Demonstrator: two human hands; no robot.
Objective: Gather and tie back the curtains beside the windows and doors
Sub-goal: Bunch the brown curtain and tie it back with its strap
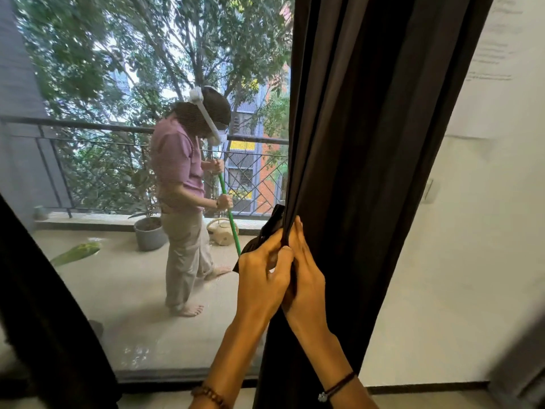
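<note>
both hands, left hand [262, 278] and right hand [306, 278], fingers clamped on dark curtain [368, 143] beside glass door [132, 290], white wall [457, 261]

Two hands [283, 276], two dark curtains [368, 143], one potted plant [149, 231], one broom [227, 208].

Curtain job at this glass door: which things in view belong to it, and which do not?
Belong to the job:
curtain
tie-back strip
left hand
right hand

Not part of it:
person on the balcony
green broom
plant pot
cream basket
railing
</note>
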